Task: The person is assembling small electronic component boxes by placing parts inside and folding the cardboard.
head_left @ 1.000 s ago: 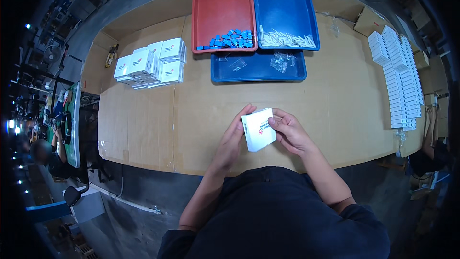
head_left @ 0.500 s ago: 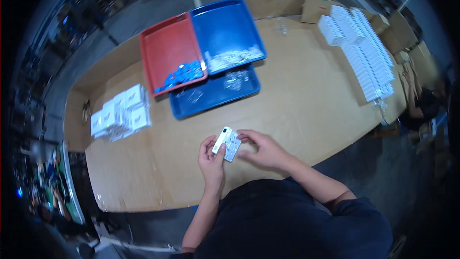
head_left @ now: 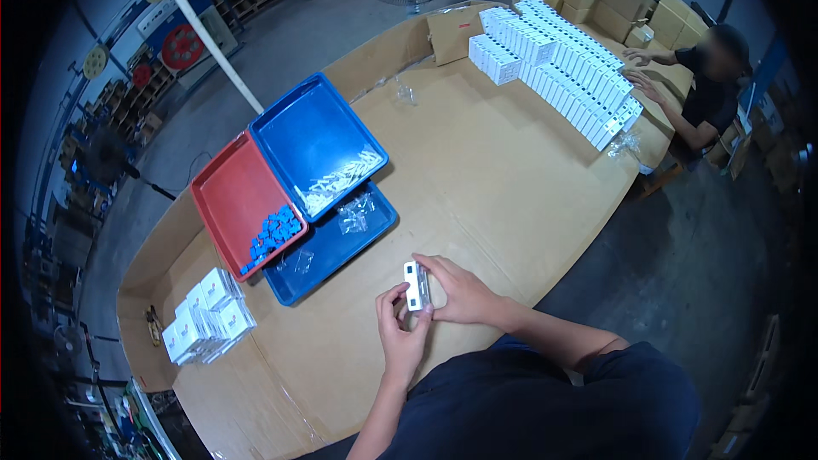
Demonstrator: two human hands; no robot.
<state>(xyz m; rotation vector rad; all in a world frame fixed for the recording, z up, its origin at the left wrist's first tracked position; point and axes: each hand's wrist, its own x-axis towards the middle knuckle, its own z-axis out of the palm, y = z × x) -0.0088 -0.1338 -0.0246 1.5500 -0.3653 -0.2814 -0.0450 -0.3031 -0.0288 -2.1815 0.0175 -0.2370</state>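
A small white box (head_left: 414, 285) with dark squares on its narrow side is held between both hands above the near part of the table. My left hand (head_left: 403, 339) grips its near left side, thumb and fingers closed about it. My right hand (head_left: 460, 291) has its fingers bent round the far end and right side of the same box. The box's underside and part of its right side are hidden by the hands.
A red tray (head_left: 234, 196) holds blue pieces. Beside it, a blue tray (head_left: 311, 115) holds white sticks, above a lower blue tray (head_left: 294, 290) with clear bags. White packets (head_left: 204, 315) are piled left; stacked white boxes (head_left: 562, 68) stand far right near a person (head_left: 716, 85).
The box has been turned, so its narrow side faces up instead of its broad printed face. My right hand has closed in on it. The view has swung to the right.
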